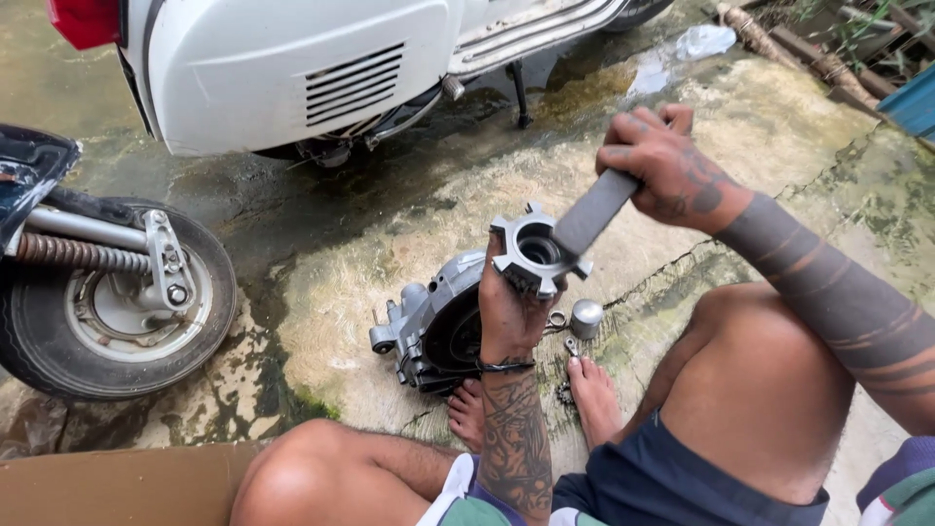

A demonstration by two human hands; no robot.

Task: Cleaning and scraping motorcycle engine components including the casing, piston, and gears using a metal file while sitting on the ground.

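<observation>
Bare knees nearest, left hand [508,312] gripping notched metal hub [534,251] from below, right hand [662,166] clenched around flat file [594,210] laid across its rim

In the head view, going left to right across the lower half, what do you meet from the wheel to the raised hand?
Black-tyred scooter wheel with a silver hub → grey cast-metal engine casing on the ground → left hand holding up a grey notched metal ring part → small silver metal cap on the ground → right hand gripping a flat grey metal bar.
</observation>
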